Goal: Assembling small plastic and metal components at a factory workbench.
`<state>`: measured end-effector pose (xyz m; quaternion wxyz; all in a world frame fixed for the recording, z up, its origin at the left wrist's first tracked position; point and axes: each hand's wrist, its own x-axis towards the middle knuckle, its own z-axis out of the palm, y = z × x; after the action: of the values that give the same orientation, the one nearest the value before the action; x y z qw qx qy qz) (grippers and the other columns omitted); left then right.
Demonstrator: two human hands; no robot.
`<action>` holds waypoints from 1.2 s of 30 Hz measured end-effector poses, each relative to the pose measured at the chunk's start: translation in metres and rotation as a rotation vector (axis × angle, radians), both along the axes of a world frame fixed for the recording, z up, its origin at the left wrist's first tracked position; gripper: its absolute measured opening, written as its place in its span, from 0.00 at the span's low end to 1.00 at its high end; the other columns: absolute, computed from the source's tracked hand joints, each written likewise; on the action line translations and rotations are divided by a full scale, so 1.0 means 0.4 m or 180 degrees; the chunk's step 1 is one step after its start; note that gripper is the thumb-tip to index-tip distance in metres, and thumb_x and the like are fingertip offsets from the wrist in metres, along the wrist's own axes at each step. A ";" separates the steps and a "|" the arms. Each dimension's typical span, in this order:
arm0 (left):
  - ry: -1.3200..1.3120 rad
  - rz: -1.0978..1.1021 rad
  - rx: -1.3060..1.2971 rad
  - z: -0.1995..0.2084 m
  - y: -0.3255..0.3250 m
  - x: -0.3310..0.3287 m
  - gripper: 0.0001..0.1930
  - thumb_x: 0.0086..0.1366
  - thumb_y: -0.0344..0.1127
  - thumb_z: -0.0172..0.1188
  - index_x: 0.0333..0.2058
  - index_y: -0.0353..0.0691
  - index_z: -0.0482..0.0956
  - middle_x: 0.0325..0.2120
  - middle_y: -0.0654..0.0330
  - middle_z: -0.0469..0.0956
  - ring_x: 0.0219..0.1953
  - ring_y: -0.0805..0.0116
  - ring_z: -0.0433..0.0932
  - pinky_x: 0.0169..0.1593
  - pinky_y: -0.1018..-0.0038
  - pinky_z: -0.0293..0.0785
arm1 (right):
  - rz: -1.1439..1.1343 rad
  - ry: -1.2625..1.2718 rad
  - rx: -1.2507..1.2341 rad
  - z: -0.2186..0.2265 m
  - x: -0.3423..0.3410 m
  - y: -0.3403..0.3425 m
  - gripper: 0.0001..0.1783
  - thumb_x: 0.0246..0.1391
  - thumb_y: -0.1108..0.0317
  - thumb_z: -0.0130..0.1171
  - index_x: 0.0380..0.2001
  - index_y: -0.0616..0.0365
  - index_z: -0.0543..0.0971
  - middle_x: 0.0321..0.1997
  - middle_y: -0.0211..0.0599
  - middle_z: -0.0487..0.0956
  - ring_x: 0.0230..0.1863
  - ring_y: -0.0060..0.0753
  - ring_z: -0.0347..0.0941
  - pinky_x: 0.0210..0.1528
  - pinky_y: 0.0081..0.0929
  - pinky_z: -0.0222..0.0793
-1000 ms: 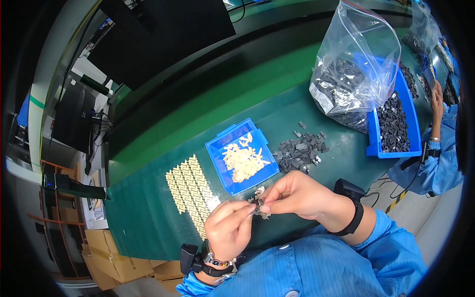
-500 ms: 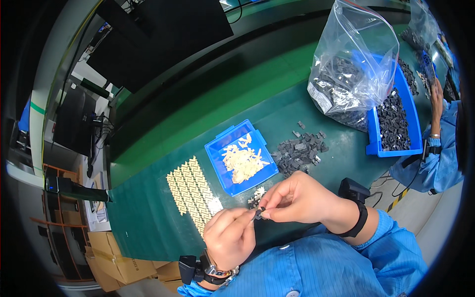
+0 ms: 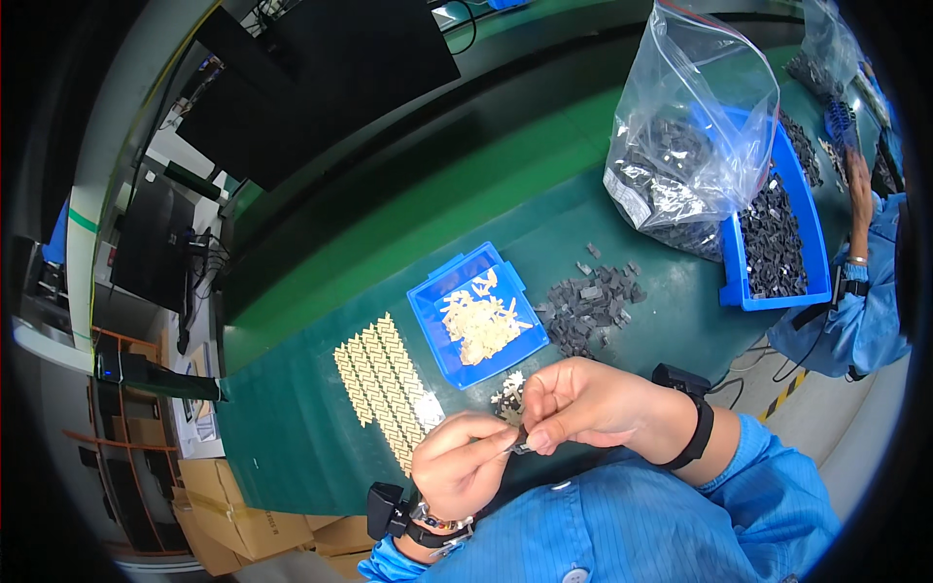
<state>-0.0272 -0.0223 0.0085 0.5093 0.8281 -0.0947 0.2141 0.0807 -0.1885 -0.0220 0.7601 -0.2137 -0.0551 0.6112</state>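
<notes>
While left hand (image 3: 462, 464) and right hand (image 3: 588, 406) pinch one small dark plastic-looking piece (image 3: 521, 448), it seems light, stiff; edges best for gripping.

The held piece (image 3: 520, 446) is dark, 2 trays (image 3: 426, 313) (image 3: 775, 302) blue, the cream strips (image 3: 383, 386) herringbone-patterned.

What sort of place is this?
Probably a factory assembly workshop, judging by the large blue bin of small dark parts, the clear bag of similar pieces, and a co-worker's blue sleeve resembling this person's blue jacket.
</notes>
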 end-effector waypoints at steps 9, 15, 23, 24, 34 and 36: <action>-0.0175 0.0352 0.0642 -0.005 0.006 0.007 0.08 0.50 0.17 0.64 0.31 0.32 0.82 0.30 0.53 0.82 0.31 0.57 0.82 0.35 0.70 0.79 | -0.1686 -0.4191 0.0157 0.015 -0.009 -0.002 0.10 0.49 0.73 0.67 0.37 0.58 0.82 0.34 0.35 0.76 0.32 0.30 0.75 0.33 0.24 0.70; -0.0146 0.0534 0.0740 -0.011 -0.019 0.016 0.05 0.51 0.17 0.60 0.29 0.31 0.80 0.25 0.52 0.81 0.26 0.61 0.80 0.31 0.73 0.76 | -0.1997 -0.5687 -0.0134 0.038 -0.005 -0.002 0.15 0.43 0.74 0.64 0.38 0.61 0.78 0.31 0.35 0.72 0.33 0.38 0.70 0.35 0.31 0.69; 0.0391 0.0596 0.0751 -0.043 -0.046 -0.001 0.05 0.49 0.20 0.63 0.27 0.33 0.81 0.22 0.51 0.80 0.23 0.55 0.81 0.28 0.69 0.76 | -0.2212 -0.5628 -0.0377 0.003 -0.016 -0.017 0.11 0.42 0.73 0.67 0.32 0.60 0.78 0.31 0.38 0.75 0.29 0.41 0.72 0.31 0.32 0.69; 0.0383 0.0439 0.0690 -0.068 -0.039 -0.002 0.05 0.48 0.22 0.66 0.26 0.34 0.81 0.22 0.52 0.81 0.23 0.56 0.81 0.28 0.70 0.76 | -0.2151 -0.5412 -0.0332 -0.013 -0.020 -0.030 0.11 0.43 0.73 0.67 0.32 0.60 0.78 0.31 0.38 0.76 0.28 0.41 0.72 0.31 0.33 0.69; 0.0353 0.0779 0.0382 -0.067 0.025 -0.042 0.01 0.53 0.21 0.61 0.24 0.31 0.79 0.19 0.53 0.80 0.20 0.67 0.80 0.25 0.77 0.73 | -0.3813 -0.5363 -0.4318 -0.014 0.156 -0.417 0.07 0.46 0.78 0.62 0.31 0.62 0.81 0.30 0.40 0.81 0.30 0.33 0.78 0.35 0.27 0.72; 0.0250 0.0975 0.0318 -0.084 0.033 -0.053 0.04 0.57 0.22 0.61 0.24 0.29 0.78 0.18 0.54 0.79 0.19 0.70 0.78 0.24 0.80 0.72 | -0.3833 -0.5337 -0.4862 -0.027 0.197 -0.499 0.14 0.46 0.81 0.61 0.39 0.64 0.80 0.39 0.45 0.82 0.40 0.37 0.79 0.45 0.30 0.73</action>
<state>-0.0484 -0.0093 -0.0252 0.4322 0.8649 0.0421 0.2518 0.1596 -0.3880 -0.0328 0.3334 -0.9017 -0.0468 -0.2714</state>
